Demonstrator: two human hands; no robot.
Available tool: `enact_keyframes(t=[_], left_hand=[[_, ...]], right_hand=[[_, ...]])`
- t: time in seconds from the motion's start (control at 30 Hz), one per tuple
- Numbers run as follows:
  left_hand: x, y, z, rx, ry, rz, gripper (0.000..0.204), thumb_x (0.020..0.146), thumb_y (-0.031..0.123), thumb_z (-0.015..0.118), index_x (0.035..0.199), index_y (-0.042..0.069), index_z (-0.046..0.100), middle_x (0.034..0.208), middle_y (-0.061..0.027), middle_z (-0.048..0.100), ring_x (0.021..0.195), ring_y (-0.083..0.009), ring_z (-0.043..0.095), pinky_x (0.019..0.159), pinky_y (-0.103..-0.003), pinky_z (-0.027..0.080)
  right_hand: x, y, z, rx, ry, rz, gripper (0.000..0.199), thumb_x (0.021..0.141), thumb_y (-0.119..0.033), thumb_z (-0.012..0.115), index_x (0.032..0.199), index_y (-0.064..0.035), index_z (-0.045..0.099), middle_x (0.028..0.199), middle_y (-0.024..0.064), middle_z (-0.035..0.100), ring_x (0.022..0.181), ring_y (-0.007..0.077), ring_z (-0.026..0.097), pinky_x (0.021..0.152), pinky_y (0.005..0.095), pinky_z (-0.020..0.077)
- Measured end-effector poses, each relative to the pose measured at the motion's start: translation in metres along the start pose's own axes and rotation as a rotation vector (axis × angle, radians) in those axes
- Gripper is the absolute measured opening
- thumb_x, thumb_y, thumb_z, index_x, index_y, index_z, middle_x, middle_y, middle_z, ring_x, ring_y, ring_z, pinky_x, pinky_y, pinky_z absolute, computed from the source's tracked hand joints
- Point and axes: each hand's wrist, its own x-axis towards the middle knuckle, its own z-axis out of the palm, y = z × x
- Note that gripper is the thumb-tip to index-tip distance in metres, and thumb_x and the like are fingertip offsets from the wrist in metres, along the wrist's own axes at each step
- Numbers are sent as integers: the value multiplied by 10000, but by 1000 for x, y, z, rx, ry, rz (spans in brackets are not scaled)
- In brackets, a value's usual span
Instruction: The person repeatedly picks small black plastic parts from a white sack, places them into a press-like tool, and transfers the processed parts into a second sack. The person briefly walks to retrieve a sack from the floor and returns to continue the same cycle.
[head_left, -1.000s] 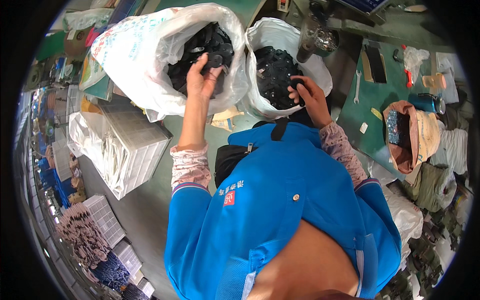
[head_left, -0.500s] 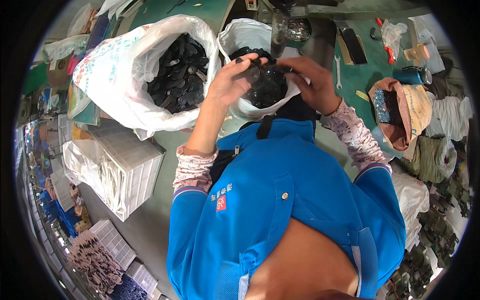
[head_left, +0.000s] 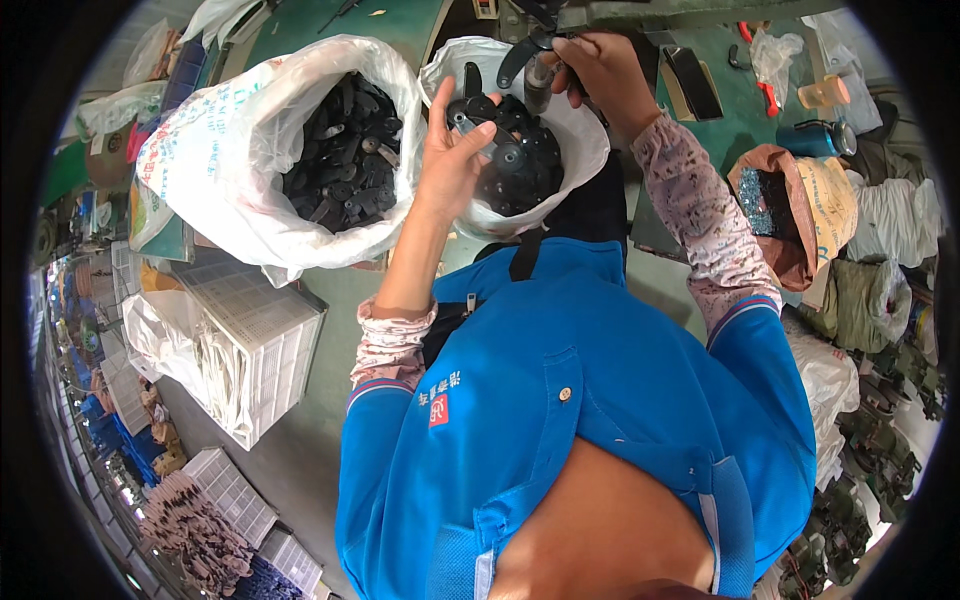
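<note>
My right hand (head_left: 607, 82) pinches a black, curved, blade-shaped part (head_left: 518, 60) at its thick end, up by a metal machine post (head_left: 540, 78). Closed round several flat black parts (head_left: 470, 108), my left hand (head_left: 450, 160) hovers over the near-left rim of a white bag-lined container (head_left: 592, 150). Loose black parts (head_left: 515, 165) of the same sort lie inside that container. To its left a large white sack (head_left: 235, 140) gapes toward me, filled with more black parts (head_left: 345, 160). The exact kind of these parts cannot be made out.
A brown paper bag (head_left: 800, 265) with small shiny pieces stands at the right, near a blue flask (head_left: 812, 140) and red-handled pliers (head_left: 768, 98). White plastic crates (head_left: 285, 350) stand at the left. An open dark box (head_left: 690, 82) lies beyond my right hand.
My right hand has moved up and away from my left, carrying a curved black part to the machine post. My left hand has shifted slightly left and turned, with black parts still in it.
</note>
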Motion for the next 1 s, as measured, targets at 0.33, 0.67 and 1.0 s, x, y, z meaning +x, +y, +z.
enact_keyframes(t=[0.33,0.67,1.0], left_hand=[[5,-4,-1,-55,-9,13,534,832,7,602,1288,113,345,1241,-199,519,925,-300,629,779,-351,553],[13,-17,-12,-215,-20,-217,358,888,83,549,1211,132,403,1215,-191,537,1005,-304,593,824,-377,510],[2,-24,-30,-469,-9,-328,195,886,123,555,1075,138,508,1218,-223,539,1002,-249,589,775,-302,511]], right_hand=[[-55,41,22,243,-24,131,396,892,-128,548,1261,1,484,924,92,630,698,123,613,587,240,497],[-86,57,51,-343,156,-560,365,742,56,664,1082,-77,641,1062,95,577,850,194,595,726,268,492],[-102,30,55,-55,114,-490,252,780,67,587,1006,-44,578,1043,130,540,884,239,567,850,341,471]])
